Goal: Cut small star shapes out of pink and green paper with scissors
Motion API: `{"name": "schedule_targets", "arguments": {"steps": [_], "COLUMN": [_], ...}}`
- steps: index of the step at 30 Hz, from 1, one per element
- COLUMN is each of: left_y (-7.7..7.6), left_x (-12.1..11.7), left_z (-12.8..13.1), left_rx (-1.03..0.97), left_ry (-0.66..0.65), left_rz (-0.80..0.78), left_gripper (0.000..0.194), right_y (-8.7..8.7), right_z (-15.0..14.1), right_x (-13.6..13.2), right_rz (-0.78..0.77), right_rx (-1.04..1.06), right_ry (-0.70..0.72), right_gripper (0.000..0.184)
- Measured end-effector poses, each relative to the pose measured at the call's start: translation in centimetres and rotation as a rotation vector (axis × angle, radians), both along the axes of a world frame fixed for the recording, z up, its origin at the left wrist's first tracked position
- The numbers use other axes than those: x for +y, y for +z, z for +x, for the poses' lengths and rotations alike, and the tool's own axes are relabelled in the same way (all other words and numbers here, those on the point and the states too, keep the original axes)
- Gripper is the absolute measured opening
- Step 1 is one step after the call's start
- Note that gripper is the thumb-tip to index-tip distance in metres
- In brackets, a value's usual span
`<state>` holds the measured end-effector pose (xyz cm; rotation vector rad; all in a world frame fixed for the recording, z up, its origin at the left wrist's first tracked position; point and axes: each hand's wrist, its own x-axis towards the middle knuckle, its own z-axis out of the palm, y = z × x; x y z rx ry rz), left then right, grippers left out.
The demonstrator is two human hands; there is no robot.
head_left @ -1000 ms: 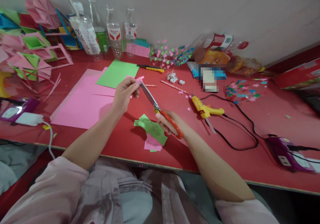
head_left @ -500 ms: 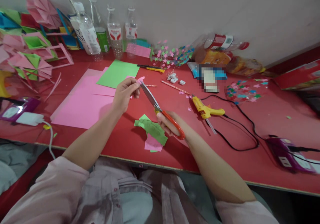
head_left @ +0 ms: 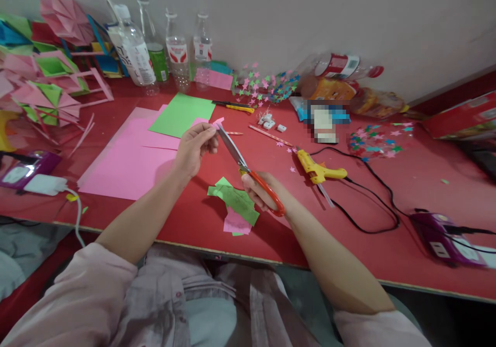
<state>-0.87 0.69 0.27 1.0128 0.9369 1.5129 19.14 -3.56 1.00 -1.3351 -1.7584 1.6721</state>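
My left hand (head_left: 197, 145) pinches a small piece of pink paper (head_left: 219, 122) between thumb and fingers. My right hand (head_left: 263, 189) is closed round the handles of red-handled scissors (head_left: 267, 189). The blade tips touch or lie right beside the pink piece; I cannot tell whether they are cutting it. Below the scissors, green and pink paper scraps (head_left: 234, 202) lie in a small heap. Left of my left hand are large pink paper sheets (head_left: 124, 155) with a green sheet (head_left: 182, 113) on top.
A yellow glue gun (head_left: 320, 168) with a black cord lies to the right, near a purple power strip (head_left: 449, 238). Behind are a yellow cutter knife (head_left: 240, 108), pencils, bags of paper stars (head_left: 267, 86) and upright bottles (head_left: 178, 60). Folded paper crafts (head_left: 46, 83) fill the left.
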Motion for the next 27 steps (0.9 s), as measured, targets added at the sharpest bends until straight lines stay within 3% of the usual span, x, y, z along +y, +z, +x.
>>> {"name": "schedule_targets", "arguments": {"steps": [9,27], "left_y": [0.5,0.6], "left_x": [-0.1,0.1], "left_z": [-0.2,-1.0], "left_rx": [0.085,0.098], "left_ry": [0.081,-0.003], "left_rz": [0.027,0.001], "left_gripper": [0.012,0.017], "right_y": [0.4,0.6], "right_z": [0.3,0.8], "right_x": [0.2,0.3], "right_rz": [-0.023,-0.001], "right_rx": [-0.074,-0.075], "right_ry": [-0.027,0.023], "right_gripper": [0.051,0.052]}}
